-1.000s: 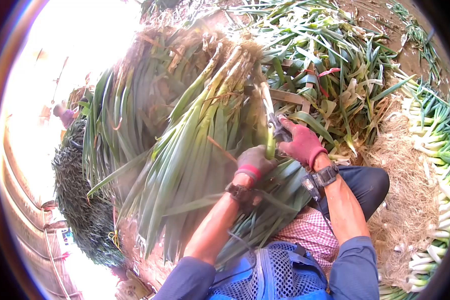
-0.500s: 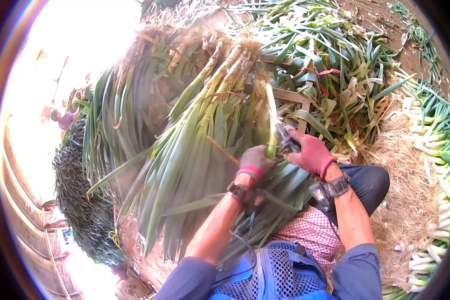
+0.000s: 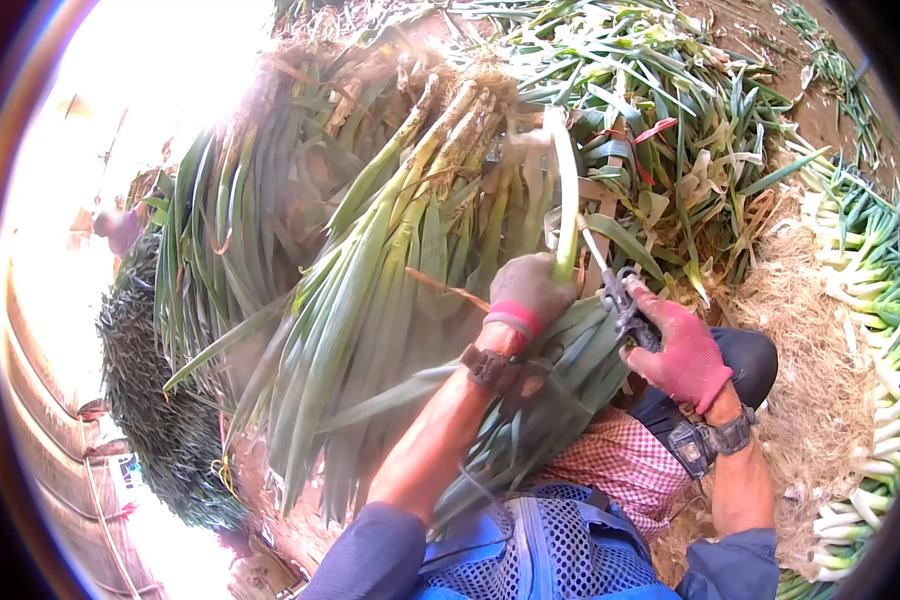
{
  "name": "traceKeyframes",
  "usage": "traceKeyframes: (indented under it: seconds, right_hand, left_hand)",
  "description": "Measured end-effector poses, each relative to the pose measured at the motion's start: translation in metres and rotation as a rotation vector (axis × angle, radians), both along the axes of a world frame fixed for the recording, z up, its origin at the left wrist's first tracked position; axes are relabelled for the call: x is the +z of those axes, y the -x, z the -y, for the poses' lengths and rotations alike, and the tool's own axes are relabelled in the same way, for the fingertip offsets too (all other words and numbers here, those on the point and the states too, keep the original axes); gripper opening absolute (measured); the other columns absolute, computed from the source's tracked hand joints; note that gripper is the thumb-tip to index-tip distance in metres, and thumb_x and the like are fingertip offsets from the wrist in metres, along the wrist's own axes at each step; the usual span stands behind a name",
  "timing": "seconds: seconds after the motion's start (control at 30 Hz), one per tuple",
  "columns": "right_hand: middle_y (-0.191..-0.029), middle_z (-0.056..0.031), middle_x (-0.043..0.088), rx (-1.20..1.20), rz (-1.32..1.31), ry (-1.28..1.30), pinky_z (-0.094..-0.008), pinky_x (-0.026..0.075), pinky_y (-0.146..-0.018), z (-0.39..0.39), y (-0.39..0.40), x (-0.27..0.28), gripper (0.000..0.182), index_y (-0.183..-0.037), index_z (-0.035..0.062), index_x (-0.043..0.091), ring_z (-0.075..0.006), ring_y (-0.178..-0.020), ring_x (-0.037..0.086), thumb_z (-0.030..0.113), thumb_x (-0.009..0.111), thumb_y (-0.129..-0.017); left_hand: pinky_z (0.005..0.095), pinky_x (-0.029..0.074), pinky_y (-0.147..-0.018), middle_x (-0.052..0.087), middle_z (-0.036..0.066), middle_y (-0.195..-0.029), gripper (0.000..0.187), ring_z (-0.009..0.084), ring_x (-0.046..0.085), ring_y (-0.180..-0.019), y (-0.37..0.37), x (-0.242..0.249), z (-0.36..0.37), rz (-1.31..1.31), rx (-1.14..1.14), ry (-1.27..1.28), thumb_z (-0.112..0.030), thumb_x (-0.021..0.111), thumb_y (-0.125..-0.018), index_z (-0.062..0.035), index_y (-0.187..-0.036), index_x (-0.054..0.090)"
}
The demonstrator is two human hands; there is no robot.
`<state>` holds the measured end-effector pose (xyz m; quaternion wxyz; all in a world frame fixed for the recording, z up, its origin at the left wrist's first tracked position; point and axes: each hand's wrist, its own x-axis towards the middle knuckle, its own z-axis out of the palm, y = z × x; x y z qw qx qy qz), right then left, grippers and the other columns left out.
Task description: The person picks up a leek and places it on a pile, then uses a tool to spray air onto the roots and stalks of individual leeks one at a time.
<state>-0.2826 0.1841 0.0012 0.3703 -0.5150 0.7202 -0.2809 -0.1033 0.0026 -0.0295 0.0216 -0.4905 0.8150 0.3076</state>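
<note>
My left hand (image 3: 532, 288), in a grey and pink glove, is closed round the lower part of a long green onion (image 3: 567, 190). Its pale shaft stands upright, curving slightly, above my fist. In my right hand (image 3: 680, 345), in a red glove, is a dark blow gun (image 3: 627, 310) with a thin nozzle. That nozzle points up and left, close beside the shaft but apart from it. Left of my hands lies a thick bunch of untrimmed green onions (image 3: 370, 250), roots away from me. Their long leaves hang towards me.
Leafy waste (image 3: 660, 120) is heaped at the back right. A bed of dry roots (image 3: 800, 370) lies right of my knee, beside a row of cleaned green onions (image 3: 895, 390). Dark green bundles (image 3: 165, 370) stand at the left. Haze blurs the far middle.
My right hand has moved down and right with the blow gun, away from the shaft. My left hand has risen slightly. The held onion's upper end now looks whiter and barer.
</note>
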Motion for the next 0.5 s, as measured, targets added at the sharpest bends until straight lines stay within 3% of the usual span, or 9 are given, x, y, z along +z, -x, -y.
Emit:
traceKeyframes:
  seconds: [0.17, 0.23, 0.37, 0.43, 0.5]
  right_hand:
    - [-0.125, -0.0234, 0.069, -0.061, -0.049, 0.18, -0.0416, 0.054, -0.1, 0.006, 0.013, 0.003, 0.079, -0.153, 0.0102, 0.055, -0.04, -0.113, 0.068, 0.027, 0.079, -0.08]
    - [-0.124, -0.0226, 0.07, 0.026, -0.11, 0.095, -0.0424, 0.055, -0.099, 0.009, 0.015, 0.009, 0.078, -0.152, 0.0099, 0.056, -0.0393, -0.113, 0.069, 0.027, 0.079, -0.08]
    - [-0.124, -0.0217, 0.07, -0.06, -0.158, -0.049, -0.0444, 0.055, -0.098, 0.013, 0.028, -0.007, 0.078, -0.152, 0.0122, 0.057, -0.0396, -0.113, 0.069, 0.03, 0.079, -0.079]
    - [-0.123, -0.0226, 0.07, 0.061, -0.133, -0.137, -0.0459, 0.055, -0.097, 0.012, 0.028, -0.013, 0.081, -0.152, 0.0135, 0.057, -0.0399, -0.113, 0.069, 0.035, 0.08, -0.077]
    - [-0.122, -0.0232, 0.07, 0.106, -0.138, -0.068, -0.0462, 0.055, -0.097, 0.02, 0.022, -0.013, 0.08, -0.152, 0.0131, 0.056, -0.0405, -0.113, 0.068, 0.037, 0.077, -0.078]
  left_hand:
    - [0.047, 0.058, -0.085, 0.076, 0.02, -0.092, 0.034, 0.0393, 0.075, -0.091, 0.032, 0.015, -0.009, -0.085, -0.058, -0.066, -0.032, 0.074, -0.079, -0.0074, -0.102, 0.08]
    - [0.0487, 0.057, -0.089, 0.076, 0.021, -0.097, 0.032, 0.0405, 0.074, -0.096, 0.045, -0.004, -0.011, 0.079, -0.109, -0.013, -0.029, 0.07, -0.081, -0.0069, -0.104, 0.079]
    - [0.0493, 0.056, -0.094, 0.075, 0.022, -0.109, 0.033, 0.0404, 0.073, -0.104, 0.039, -0.032, -0.019, 0.098, -0.061, -0.065, -0.028, 0.068, -0.084, -0.0068, -0.108, 0.077]
    - [0.0494, 0.055, -0.096, 0.072, 0.021, -0.12, 0.035, 0.0396, 0.071, -0.11, 0.031, -0.036, -0.027, 0.11, -0.054, -0.062, -0.03, 0.067, -0.087, -0.0079, -0.113, 0.075]
    - [0.05, 0.055, -0.097, 0.071, 0.021, -0.121, 0.037, 0.04, 0.07, -0.111, 0.025, -0.043, -0.03, 0.097, -0.053, -0.041, -0.033, 0.068, -0.088, -0.0087, -0.116, 0.074]
